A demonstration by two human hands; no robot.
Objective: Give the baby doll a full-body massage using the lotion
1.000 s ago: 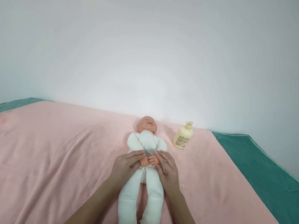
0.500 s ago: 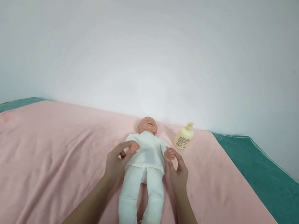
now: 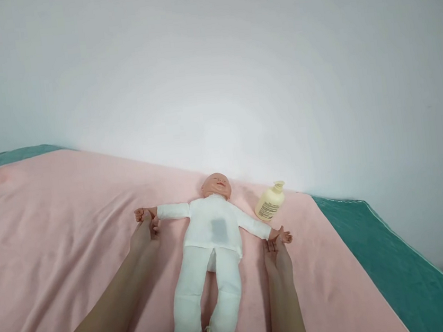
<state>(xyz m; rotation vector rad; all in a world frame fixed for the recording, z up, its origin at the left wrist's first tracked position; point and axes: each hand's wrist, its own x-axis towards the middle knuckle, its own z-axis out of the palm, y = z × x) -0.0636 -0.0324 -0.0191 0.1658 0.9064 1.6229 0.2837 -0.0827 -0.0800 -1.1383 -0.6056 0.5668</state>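
2-handed, holds both arms of the baby doll (image 3: 210, 223) spread out wide. With the left hand (image 3: 143, 239), pinches 1 wrist between thumb and curled fingers, nearly closed. With the right hand (image 3: 279, 260), takes hold of the other wrist, thumb laid against it and fingers bent beneath, seemingly a looser grip; cannot tell how firm. Has the doll face up on the pink blanket (image 3: 85, 203), head toward the wall (image 3: 210, 71), both legs toward the camera.

Could easily tip the pale yellow pump bottle (image 3: 269, 204), just beside the doll's arm on the right side, by lifting or swinging that arm upward. Could lose either small wrist by pinching too lightly, and so drop the arm. Could strain the stuffed shoulders by pulling outward too hard on 2 sides at once, or turn the torso by pulling unevenly. Might also drag the blanket into more folds by sliding the doll, and so unsettle the bottle. Calls for gentle, matched tension and a low path on the bottle's side.
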